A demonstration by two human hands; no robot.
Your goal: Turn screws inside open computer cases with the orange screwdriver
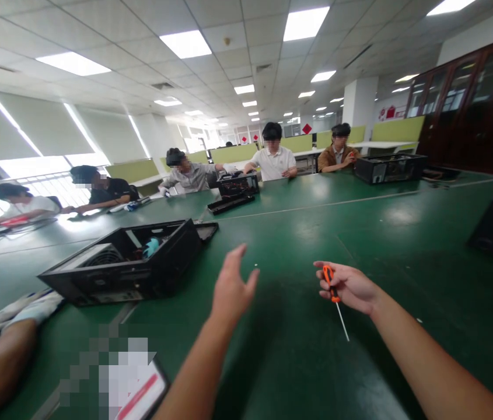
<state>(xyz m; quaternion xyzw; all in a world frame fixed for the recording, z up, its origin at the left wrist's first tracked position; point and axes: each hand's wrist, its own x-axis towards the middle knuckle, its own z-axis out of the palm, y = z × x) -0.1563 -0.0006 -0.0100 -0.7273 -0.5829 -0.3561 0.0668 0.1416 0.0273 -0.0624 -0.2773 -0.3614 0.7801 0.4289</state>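
Right hand (353, 287) above worktop (290, 233), fingers curled round screwdriver (331, 283), shaft toward near edge. Left hand (233, 283) raised, empty, fingers spread.

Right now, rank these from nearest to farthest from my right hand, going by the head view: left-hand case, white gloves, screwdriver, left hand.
From the right hand:
1. Screwdriver, held in it.
2. Left hand, to its left.
3. Left-hand case, beyond the left hand.
4. White gloves, far left.
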